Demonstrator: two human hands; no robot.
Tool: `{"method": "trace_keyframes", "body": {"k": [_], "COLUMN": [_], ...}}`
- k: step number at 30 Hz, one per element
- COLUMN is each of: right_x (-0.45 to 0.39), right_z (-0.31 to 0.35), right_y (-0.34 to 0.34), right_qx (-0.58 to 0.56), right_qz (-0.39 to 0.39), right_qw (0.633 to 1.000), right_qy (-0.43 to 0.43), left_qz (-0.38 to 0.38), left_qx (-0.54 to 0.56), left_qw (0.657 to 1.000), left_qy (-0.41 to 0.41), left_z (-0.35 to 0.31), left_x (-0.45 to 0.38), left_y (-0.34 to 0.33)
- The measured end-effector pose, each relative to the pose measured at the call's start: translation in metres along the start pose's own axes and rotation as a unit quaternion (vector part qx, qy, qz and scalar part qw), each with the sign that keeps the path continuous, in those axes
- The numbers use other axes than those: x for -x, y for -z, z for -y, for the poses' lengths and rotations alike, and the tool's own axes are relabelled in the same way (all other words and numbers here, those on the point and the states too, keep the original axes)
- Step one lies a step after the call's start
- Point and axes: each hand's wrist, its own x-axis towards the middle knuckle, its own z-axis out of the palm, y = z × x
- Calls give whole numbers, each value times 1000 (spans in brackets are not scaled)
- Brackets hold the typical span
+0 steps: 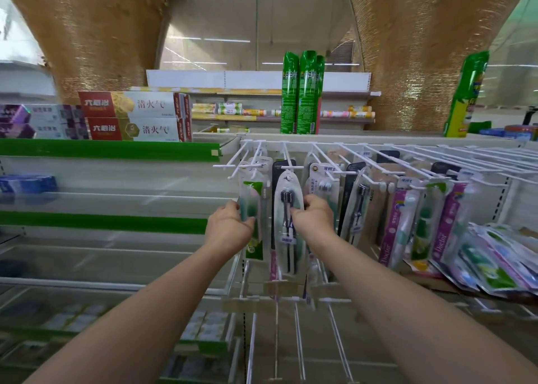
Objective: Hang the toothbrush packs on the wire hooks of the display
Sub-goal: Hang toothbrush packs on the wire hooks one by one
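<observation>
Ahead, a white wire-hook display point(378, 156) spanning the right half of a shop aisle, rows of white wire hooks point(294, 166) jutting forward, most of them loaded with hanging toothbrush packs point(398, 223). To the left, green-edged shelving point(107, 150) carrying stacked red-and-white toothpaste boxes point(131, 117) and purple ones point(37, 121) beside them. On top of the display, tall green spray cans point(301, 92) standing upright, another green can point(465, 92) further right. Low on the right, a loose heap of packs point(495, 264) lying slanted on a shelf. Lower down, bare wire hooks point(337, 340) pointing toward the camera. At centre, both bare forearms reaching up and forward. Left hand point(228, 228) curled round the left edge of a green toothbrush pack point(252, 209), thumb on its front, fingers behind; pack upright, its top at the leftmost hooks, though whether actually threaded on cannot be told. Right hand point(314, 217) pinching the right edge of a clear pack with two black brushes point(286, 209), fingers bent round it; that pack hanging just beside the green one, its top up against a hook's crossbar. Behind it, a dark-backed pack point(276, 165) on the same hook row. Smaller still, a white price-tag holder point(279, 284) below the black-brush pack.
</observation>
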Motion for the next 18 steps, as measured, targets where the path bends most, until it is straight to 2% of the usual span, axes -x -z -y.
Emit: {"method": "trace_keyframes", "body": {"k": [9,18], "right_x": [11,13], "right_z": [0,-9], "right_y": [30,59], "right_qx": [15,-23], "right_qz": [60,74], "right_qw": [994,988], "right_qy": [85,136], "left_qz": [-39,-36], "left_qx": [-5,-7], "left_qw": [999,999], "left_qy": [-10,-31], "left_z": [-15,-39], "left_x": [7,15], "left_y": [-7,-19]}}
